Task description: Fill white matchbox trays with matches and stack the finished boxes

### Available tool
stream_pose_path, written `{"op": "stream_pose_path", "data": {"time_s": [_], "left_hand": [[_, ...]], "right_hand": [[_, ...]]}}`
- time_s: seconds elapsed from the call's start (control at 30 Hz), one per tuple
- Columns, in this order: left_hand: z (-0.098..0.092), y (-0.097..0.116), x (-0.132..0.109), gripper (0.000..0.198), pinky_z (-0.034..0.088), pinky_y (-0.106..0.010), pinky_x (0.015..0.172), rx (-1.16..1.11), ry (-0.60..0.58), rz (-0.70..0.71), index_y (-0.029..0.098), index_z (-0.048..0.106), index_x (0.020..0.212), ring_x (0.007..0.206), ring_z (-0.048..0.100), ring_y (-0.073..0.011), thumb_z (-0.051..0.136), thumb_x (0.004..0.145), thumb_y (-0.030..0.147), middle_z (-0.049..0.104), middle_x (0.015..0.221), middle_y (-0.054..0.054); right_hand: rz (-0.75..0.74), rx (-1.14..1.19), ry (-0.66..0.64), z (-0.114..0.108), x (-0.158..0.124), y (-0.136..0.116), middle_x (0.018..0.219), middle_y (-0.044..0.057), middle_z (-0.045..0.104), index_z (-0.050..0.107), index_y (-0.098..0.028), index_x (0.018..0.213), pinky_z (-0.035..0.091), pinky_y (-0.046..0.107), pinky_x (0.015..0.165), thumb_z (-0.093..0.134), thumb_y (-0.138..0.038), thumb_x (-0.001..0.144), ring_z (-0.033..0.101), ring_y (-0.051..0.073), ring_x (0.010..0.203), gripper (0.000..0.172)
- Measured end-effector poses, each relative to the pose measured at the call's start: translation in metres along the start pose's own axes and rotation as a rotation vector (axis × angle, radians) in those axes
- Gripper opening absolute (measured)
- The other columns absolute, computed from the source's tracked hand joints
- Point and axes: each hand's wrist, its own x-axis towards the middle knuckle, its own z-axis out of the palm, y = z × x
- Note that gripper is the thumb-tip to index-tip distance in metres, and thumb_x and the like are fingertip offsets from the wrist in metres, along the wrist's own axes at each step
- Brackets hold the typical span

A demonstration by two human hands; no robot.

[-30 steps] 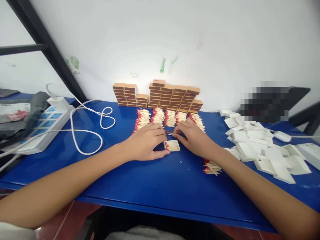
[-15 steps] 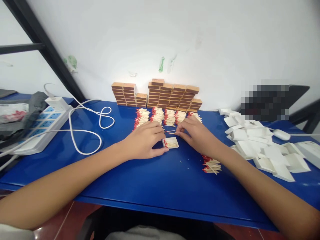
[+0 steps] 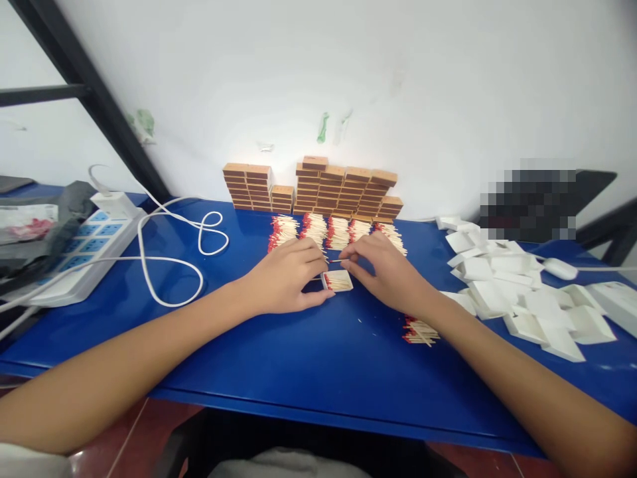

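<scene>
A small white matchbox tray (image 3: 344,281) with red-tipped matches inside lies at the middle of the blue table. My left hand (image 3: 288,275) curls around its left end, thumb at the near side and fingers at the far side. Just beyond the tray, my right hand (image 3: 375,265) pinches a matchstick (image 3: 334,261) between thumb and forefinger, its head pointing left. Behind both hands lie several bundles of matches (image 3: 313,228) in a row. Another pile of matches (image 3: 419,331) rests below my right wrist, partly hidden by the forearm.
Stacked brown matchboxes (image 3: 318,189) line the wall at the back. White empty trays (image 3: 527,292) are heaped at the right, near a dark screen (image 3: 592,192) and a white plug-like object (image 3: 560,268). On the left are a power strip (image 3: 89,249) and looping white cable (image 3: 142,265).
My right hand has shifted a little left with the matchstick, closer over the tray's far side. The tray has moved slightly left and away in my left hand.
</scene>
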Motion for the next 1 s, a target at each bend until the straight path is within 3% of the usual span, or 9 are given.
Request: {"op": "stream_pose_path", "data": {"time_s": [0.17,0.43,0.67,0.8,1.0], "left_hand": [[-0.001,0.000,0.000,0.033,0.056,-0.042,0.094,0.017,0.019,0.017,0.012,0.075,0.105,0.103,0.067,-0.0270,0.068,0.103,0.044,0.074,0.104,-0.012],[-0.003,0.000,0.001,0.033,0.057,-0.042,0.095,0.039,0.004,0.016,0.011,0.075,0.106,0.103,0.066,-0.0274,0.069,0.103,0.044,0.074,0.104,-0.013],[-0.003,0.001,0.001,0.031,0.056,-0.042,0.094,0.035,0.015,0.018,0.013,0.075,0.104,0.101,0.066,-0.0267,0.068,0.103,0.043,0.074,0.103,-0.012],[-0.003,0.001,0.001,0.032,0.056,-0.041,0.093,0.034,0.009,0.024,0.012,0.075,0.105,0.100,0.066,-0.0266,0.069,0.103,0.043,0.074,0.101,-0.012],[-0.003,0.001,0.001,0.031,0.056,-0.042,0.094,0.035,0.007,0.007,0.013,0.074,0.103,0.101,0.066,-0.0274,0.071,0.102,0.043,0.074,0.100,-0.012]], "right_hand": [[-0.005,-0.113,-0.035,0.007,0.004,0.024,0.100,0.013,0.070,0.075,-0.020,0.121,0.048,0.049,0.092,0.060,-0.031,0.106,0.059,0.033,0.099,0.024],[-0.010,-0.138,-0.029,0.010,0.004,0.025,0.097,0.013,0.068,0.076,-0.022,0.124,0.048,0.049,0.091,0.058,-0.032,0.107,0.059,0.033,0.098,0.027],[0.005,-0.056,-0.023,0.010,0.006,0.024,0.092,0.009,0.068,0.072,-0.023,0.101,0.047,0.045,0.086,0.063,-0.027,0.103,0.058,0.030,0.095,0.009],[0.022,-0.028,-0.031,0.011,0.006,0.023,0.088,0.009,0.065,0.066,-0.023,0.091,0.047,0.044,0.085,0.063,-0.025,0.103,0.057,0.029,0.093,0.013],[0.025,-0.041,-0.035,-0.002,0.004,0.022,0.088,0.008,0.065,0.065,-0.023,0.091,0.047,0.045,0.085,0.062,-0.025,0.104,0.056,0.028,0.090,0.013]]}}
